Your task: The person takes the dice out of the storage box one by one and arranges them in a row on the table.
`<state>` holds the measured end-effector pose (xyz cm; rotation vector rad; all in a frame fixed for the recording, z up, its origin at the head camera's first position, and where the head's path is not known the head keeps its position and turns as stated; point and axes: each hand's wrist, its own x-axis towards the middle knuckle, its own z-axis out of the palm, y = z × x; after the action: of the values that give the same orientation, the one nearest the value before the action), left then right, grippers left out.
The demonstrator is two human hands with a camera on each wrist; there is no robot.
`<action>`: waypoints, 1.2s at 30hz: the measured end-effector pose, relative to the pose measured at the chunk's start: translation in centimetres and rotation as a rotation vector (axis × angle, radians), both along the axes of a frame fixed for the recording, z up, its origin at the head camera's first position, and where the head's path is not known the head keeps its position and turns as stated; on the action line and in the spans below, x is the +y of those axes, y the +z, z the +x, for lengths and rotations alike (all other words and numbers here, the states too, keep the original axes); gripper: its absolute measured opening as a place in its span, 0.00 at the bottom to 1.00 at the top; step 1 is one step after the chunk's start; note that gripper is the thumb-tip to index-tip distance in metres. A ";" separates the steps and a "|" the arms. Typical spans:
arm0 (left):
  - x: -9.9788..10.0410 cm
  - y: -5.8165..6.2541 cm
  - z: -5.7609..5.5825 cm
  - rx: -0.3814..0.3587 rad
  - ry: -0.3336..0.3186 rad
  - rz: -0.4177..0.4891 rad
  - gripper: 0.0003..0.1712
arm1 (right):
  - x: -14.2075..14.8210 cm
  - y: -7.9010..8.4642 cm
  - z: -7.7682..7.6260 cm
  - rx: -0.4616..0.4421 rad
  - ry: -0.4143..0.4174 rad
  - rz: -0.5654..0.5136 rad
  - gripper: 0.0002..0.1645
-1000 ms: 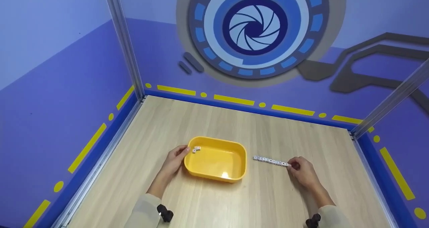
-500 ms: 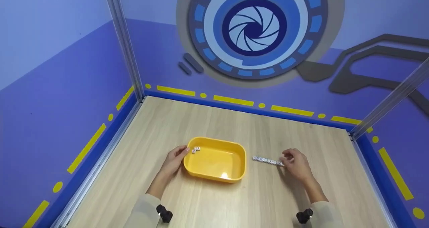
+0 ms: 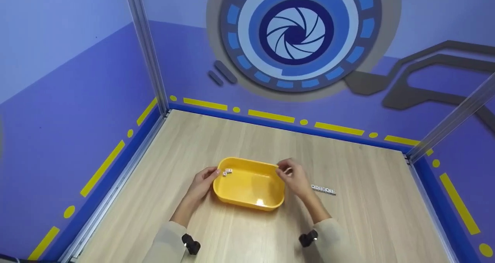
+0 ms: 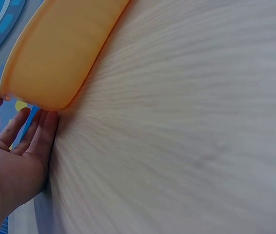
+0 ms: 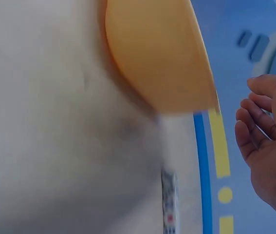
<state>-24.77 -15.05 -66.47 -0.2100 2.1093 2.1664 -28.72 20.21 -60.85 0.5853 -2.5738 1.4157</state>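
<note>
A yellow rectangular tub (image 3: 247, 185) stands on the wooden table, with several small white dice (image 3: 227, 172) inside at its left end. My left hand (image 3: 202, 183) grips the tub's left rim, the thumb at the edge and the fingers along the outer wall. By the right rim is my right hand (image 3: 294, 178), its fingers loosely bent. In the right wrist view this right hand (image 5: 274, 131) appears apart from the tub (image 5: 157, 53), and nothing shows in its fingers. A straight row of dice (image 3: 324, 190) lies right of the tub, partly hidden by the right hand.
The wooden table (image 3: 247, 236) is enclosed by blue panels with yellow dashes. Metal posts (image 3: 145, 50) stand at the back corners. A dark camera is worn on each wrist.
My right hand has left the right end of the dice row and travelled left to the tub's right rim. The left hand keeps its grip; the tub and the dice inside stay put.
</note>
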 end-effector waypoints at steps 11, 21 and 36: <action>-0.3 0.1 0.1 -0.003 -0.012 0.001 0.29 | -9.3 -1.7 0.0 -0.059 0.088 -0.015 0.15; 0.0 -0.1 -0.1 -0.008 -0.006 0.013 0.30 | -14.4 -2.6 -1.0 -0.066 0.063 0.014 0.13; -0.1 -0.2 -0.1 -0.011 -0.018 0.040 0.32 | -15.4 -4.3 -1.1 -0.044 0.085 0.123 0.14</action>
<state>-24.83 -15.17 -66.70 -0.1983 2.0522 2.1894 -29.80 4.80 -65.19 0.6963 -2.7161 1.3159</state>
